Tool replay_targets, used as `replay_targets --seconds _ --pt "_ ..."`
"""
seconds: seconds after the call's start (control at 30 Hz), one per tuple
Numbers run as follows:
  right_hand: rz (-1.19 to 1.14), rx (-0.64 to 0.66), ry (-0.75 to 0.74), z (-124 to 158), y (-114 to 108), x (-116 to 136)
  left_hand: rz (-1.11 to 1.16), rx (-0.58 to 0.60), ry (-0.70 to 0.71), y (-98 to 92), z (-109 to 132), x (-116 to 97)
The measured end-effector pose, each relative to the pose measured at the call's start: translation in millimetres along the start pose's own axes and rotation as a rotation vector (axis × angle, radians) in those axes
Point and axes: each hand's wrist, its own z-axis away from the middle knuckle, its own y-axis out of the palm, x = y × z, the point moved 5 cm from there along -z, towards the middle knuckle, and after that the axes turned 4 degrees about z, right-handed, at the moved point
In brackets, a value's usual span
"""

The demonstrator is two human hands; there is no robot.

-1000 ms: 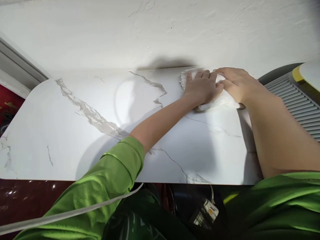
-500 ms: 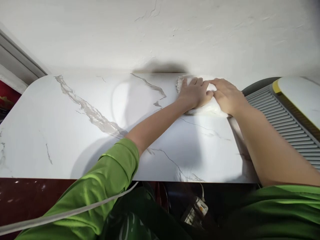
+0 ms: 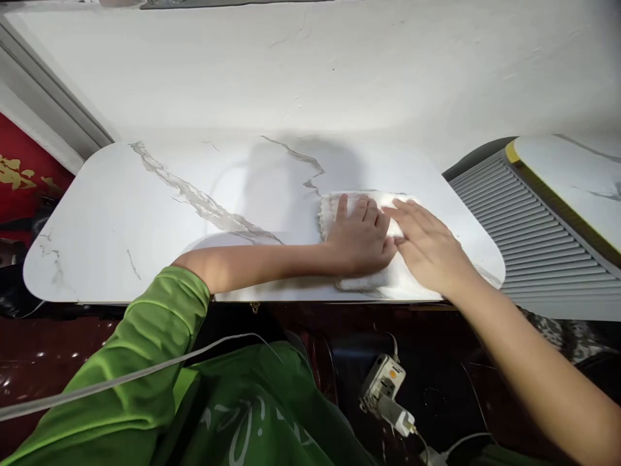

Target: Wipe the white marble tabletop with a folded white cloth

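Observation:
A white cloth [image 3: 411, 275] with a scalloped left edge lies on a white tabletop [image 3: 145, 259] with grey marble veining, towards its right end. My left hand [image 3: 361, 239] presses flat on the cloth, fingers stretched out and slightly apart. Touching it from the right, my right hand [image 3: 429, 249] also rests flat on the cloth, with its fingers extended towards the left hand. Both palms hide part of the cloth.
A white wall [image 3: 218, 77] runs behind the tabletop. At right stand a grey ribbed panel [image 3: 533, 233] and another marble-patterned top [image 3: 572, 175]. Below the front edge is a power strip [image 3: 383, 385] with plugs. A white cable [image 3: 145, 370] crosses my left sleeve.
Both hands and the cloth have moved from the tabletop's back edge by the wall towards its front edge. The view has shifted, showing more of the tabletop's right end and the power strip.

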Motion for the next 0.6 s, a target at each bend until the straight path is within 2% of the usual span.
replay_targets --seconds 0.13,0.27,0.4,0.6 --pt "0.024 -0.014 -0.011 15.2 -5.0 33.0 0.024 0.038 0.005 -2.0 30.1 2.4" --pt "-0.013 -0.032 -0.033 0.8 -3.5 45.6 0.045 0.047 -0.026 -4.8 32.3 15.5" --pt "-0.046 -0.025 -0.021 -36.7 2.6 41.1 0.05 0.032 -0.077 -7.8 7.9 39.3" --pt "-0.08 0.023 -0.03 -112.1 13.7 31.3 0.055 -0.04 -0.131 -14.8 -47.2 92.4"
